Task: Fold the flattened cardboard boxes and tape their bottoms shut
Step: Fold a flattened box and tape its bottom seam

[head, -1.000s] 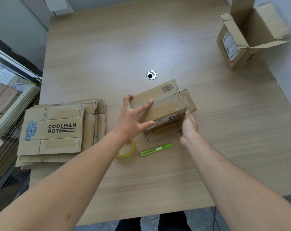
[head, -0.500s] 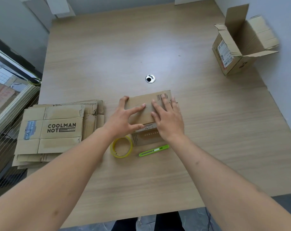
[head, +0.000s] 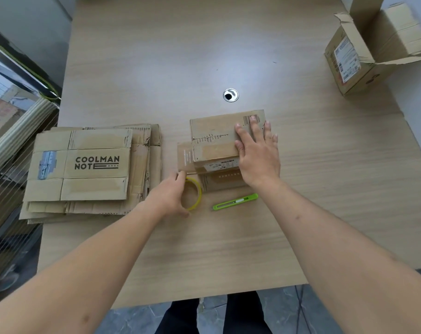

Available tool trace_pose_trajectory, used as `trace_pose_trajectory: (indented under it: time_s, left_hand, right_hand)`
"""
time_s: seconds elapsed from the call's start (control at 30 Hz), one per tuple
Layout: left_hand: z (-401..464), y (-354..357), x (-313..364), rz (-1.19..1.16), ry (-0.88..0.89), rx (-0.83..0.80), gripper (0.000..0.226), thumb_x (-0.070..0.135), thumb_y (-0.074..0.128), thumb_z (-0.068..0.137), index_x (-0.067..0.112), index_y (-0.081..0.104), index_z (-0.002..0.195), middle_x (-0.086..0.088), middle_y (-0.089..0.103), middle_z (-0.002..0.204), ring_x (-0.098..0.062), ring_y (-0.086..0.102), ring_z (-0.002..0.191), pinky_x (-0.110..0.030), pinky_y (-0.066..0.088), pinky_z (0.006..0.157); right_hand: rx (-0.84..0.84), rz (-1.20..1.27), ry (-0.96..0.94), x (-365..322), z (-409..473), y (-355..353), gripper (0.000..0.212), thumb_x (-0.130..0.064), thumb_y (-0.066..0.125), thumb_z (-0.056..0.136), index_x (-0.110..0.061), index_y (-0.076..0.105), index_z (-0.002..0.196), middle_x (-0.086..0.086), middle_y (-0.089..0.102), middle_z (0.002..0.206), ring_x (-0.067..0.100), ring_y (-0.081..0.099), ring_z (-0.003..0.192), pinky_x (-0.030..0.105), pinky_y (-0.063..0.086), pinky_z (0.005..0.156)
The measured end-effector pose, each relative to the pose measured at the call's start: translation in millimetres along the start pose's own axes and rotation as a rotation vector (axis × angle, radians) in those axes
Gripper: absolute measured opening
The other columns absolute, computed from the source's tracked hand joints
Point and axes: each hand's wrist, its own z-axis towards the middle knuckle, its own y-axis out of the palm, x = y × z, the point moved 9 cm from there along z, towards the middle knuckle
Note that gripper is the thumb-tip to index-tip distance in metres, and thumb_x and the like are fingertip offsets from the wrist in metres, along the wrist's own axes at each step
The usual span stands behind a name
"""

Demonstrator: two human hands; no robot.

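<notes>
Head view: one small box (head: 216, 145) sits folded near the middle of the tabletop (head: 325, 189), closed flaps facing up; right hand (head: 258, 155) lies flat on its right end, fingers straight and slightly spread, pressing the flaps down; left hand (head: 173, 194) is at the tape roll (head: 193, 194), fingers curled round its left rim, thumb at the near side; looks like a grip, though whether the roll is off the wood yet I cannot tell.

Key relation: the tape sits just beside the box's near-left corner, toward the near edge of the tabletop; the flap seam runs left-right, along the box's long axis; left hand is the nearer one to the roll, right is busy pinning the flaps; my read is the tape has to travel up and right onto that seam, laid left to right.

Count: one box in hand; one tape roll; one green cutter (head: 236, 202) lying just right of the roll, untouched; one stack of flattened boxes (head: 89, 169) at the left edge, top sheet marked COOLMAN NOTE, sheet count unreadable; one open box (head: 363, 59) on its side at the far-right corner; one metal grommet (head: 230, 95) beyond the box.
</notes>
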Motion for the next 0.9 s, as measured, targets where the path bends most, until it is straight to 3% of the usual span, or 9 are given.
trace_pose_trajectory:
  time_s: [0.1,0.3,0.4,0.6,0.77,0.9]
  left_hand:
    - [-1,3,-1,-0.010,0.069,0.063,0.105,0.035,0.094,0.055,0.012,0.040,0.141,-0.011,0.047,0.134,-0.036,0.060,0.116,-0.045,0.054,0.091]
    - [-25,-39,5,-0.320,0.254,0.115,0.103,0.047,0.083,0.050,0.015,0.046,0.141,0.001,0.052,0.124,-0.017,0.054,0.114,-0.028,0.046,0.099]
    - [-42,-73,8,-0.344,0.337,0.194,0.091,0.041,0.085,0.056,0.017,0.049,0.137,0.005,0.053,0.121,-0.010,0.054,0.111,-0.023,0.045,0.098]
    - [-71,-117,-4,-0.417,0.347,0.337,0.081,0.046,0.077,0.063,0.018,0.051,0.135,0.002,0.057,0.122,-0.017,0.058,0.112,-0.036,0.051,0.097]
    - [-78,-148,26,-0.337,0.409,0.405,0.089,0.053,0.072,0.067,0.015,0.049,0.144,0.006,0.054,0.126,-0.002,0.050,0.113,-0.012,0.038,0.101]
    - [-64,-148,54,-0.305,0.373,0.405,0.091,0.061,0.070,0.068,0.022,0.049,0.147,0.006,0.054,0.126,-0.002,0.049,0.112,-0.008,0.032,0.098]
  right_hand:
    - [-0.006,-0.009,0.005,1,-2,2,0.046,-0.041,0.028,0.111,-0.039,0.033,0.156,-0.003,0.011,0.171,0.033,0.001,0.157,0.048,0.003,0.127]
    - [-0.044,0.001,0.028,2,-10,4,0.046,-0.043,0.027,0.111,-0.040,0.031,0.156,-0.004,0.009,0.171,0.031,-0.001,0.158,0.047,0.004,0.127]
    - [-0.054,0.016,0.039,1,-18,3,0.046,-0.042,0.028,0.110,-0.039,0.032,0.156,-0.003,0.011,0.171,0.032,0.001,0.157,0.047,0.006,0.126]
    - [-0.094,0.010,0.014,-4,-35,5,0.048,-0.045,0.026,0.110,-0.041,0.027,0.158,-0.004,0.009,0.171,0.031,-0.001,0.158,0.047,0.007,0.127]
    - [-0.119,0.014,-0.004,-11,-54,8,0.050,-0.046,0.028,0.110,-0.040,0.026,0.159,-0.004,0.009,0.171,0.031,0.000,0.158,0.047,0.010,0.127]
    - [-0.139,-0.023,-0.025,-18,-66,7,0.050,-0.048,0.029,0.109,-0.041,0.025,0.158,-0.004,0.009,0.171,0.032,0.004,0.157,0.049,0.014,0.126]
